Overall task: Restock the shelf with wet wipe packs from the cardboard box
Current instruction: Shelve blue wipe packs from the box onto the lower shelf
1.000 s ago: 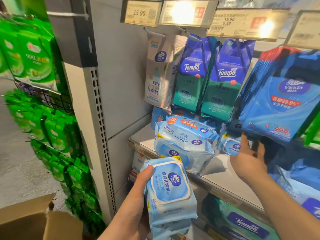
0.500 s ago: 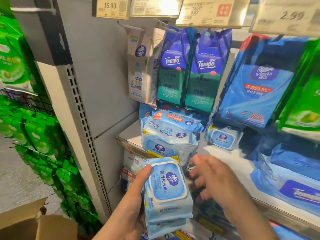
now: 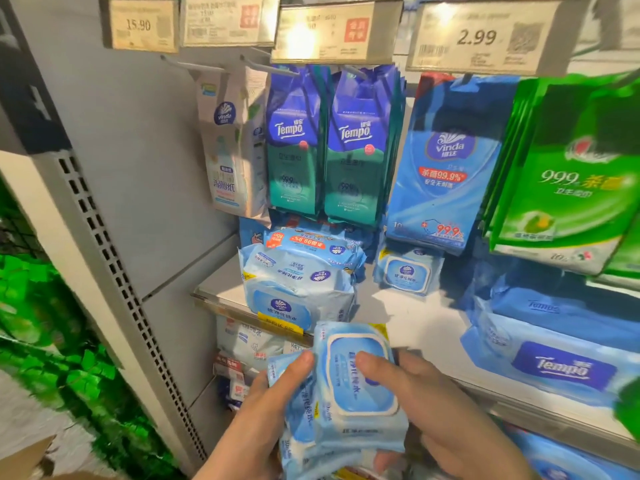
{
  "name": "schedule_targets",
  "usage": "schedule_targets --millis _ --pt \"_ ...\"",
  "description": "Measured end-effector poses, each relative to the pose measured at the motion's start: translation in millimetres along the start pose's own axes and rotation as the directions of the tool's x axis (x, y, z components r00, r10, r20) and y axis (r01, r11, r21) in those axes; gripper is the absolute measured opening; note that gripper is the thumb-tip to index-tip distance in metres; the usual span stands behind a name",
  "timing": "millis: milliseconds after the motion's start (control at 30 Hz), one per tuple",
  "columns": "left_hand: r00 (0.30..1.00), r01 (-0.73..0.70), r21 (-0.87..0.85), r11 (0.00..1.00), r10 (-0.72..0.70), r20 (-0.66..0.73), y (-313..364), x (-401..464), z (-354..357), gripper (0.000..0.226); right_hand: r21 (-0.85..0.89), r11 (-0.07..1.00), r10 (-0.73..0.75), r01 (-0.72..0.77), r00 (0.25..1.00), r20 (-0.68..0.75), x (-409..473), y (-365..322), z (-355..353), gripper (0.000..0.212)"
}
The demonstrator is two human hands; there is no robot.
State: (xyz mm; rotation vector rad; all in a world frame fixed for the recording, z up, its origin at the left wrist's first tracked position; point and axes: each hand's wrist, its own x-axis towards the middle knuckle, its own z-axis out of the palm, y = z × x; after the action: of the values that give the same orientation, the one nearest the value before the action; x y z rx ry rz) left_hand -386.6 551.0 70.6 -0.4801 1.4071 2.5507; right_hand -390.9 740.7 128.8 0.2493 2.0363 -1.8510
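The left hand [image 3: 273, 407] and the right hand [image 3: 429, 410] are both closed on a small stack of wet wipe packs [image 3: 349, 389], thumbs pressed on the top pack, which is tipped up off the ones below. The stack is in the air just in front of the shelf [image 3: 408, 317], not yet on it.

Judging by what lies there, restocking is part done: a pile of like packs [image 3: 298, 282] sits at the left front of the shelf and a single small pack [image 3: 405, 273] stands farther back, with bare shelf between and to the right. The held packs are still to be placed. Only a corner of the cardboard box [image 3: 24, 455] shows, so what remains inside cannot be told.

The packs are soft, glossy pale-blue film pillows with a rounded rigid flip lid; they dent under the fingers. The shelf is smooth, flat grey metal.
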Motion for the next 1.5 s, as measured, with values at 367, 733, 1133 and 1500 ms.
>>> schedule_targets --millis 367,733,1133,1500 --pt "0.994 0.087 0.067 0.994 -0.083 -0.065 9.3 1.0 -1.0 0.058 -0.582 0.808 -0.382 0.095 0.836 -0.394 36.8 -26.9 -42.8 0.057" --pt "0.998 0.035 0.056 0.998 -0.032 -0.055 14.0 6.7 -10.4 0.093 -0.935 0.319 -0.439 -0.155 0.850 -0.290 117.2 -38.2 -50.6 0.067" --pt "0.999 0.000 0.073 0.997 0.004 -0.054 8.7 13.7 -12.6 0.091 -0.886 0.463 -0.573 -0.037 0.750 -0.331 170.2 -5.7 -72.0 0.062" --pt "1.000 0.022 0.064 0.998 -0.021 -0.023 1.6 3.3 0.5 0.079 -0.945 0.320 -0.522 -0.064 0.820 -0.233 171.9 -10.8 -72.6 0.067"
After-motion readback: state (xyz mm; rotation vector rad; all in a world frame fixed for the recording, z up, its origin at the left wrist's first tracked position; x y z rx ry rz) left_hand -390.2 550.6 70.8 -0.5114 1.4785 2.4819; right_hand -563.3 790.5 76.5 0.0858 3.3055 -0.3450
